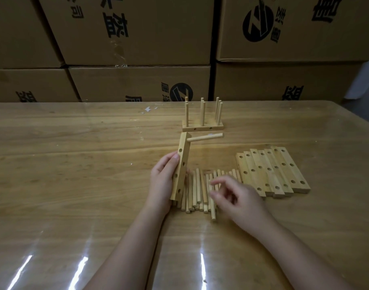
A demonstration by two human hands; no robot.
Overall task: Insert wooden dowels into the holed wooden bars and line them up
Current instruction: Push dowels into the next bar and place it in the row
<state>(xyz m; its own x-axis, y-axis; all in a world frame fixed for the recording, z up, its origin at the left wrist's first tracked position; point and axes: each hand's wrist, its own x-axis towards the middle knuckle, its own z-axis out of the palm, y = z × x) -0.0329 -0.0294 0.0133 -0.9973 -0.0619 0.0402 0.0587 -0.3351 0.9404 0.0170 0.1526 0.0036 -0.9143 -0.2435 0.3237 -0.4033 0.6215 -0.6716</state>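
My left hand (162,181) grips a holed wooden bar (180,164) round its lower half. The bar stands on end at the left edge of the loose dowel pile (197,189), its drilled face turned right toward that supply. One dowel (204,137) already juts sideways from its top hole. My right hand (240,197) hovers over the pile with fingers loosely curled; blur hides whether it pinches a dowel. Empty bars (273,170) lie overlapped on the table (74,164) to the right, within easy reach. Farther back a finished set (202,127) stands with its dowels upright, which I judge to be the line to join. No open container is in use: the cardboard boxes (137,38) behind are shut, contents unseen.
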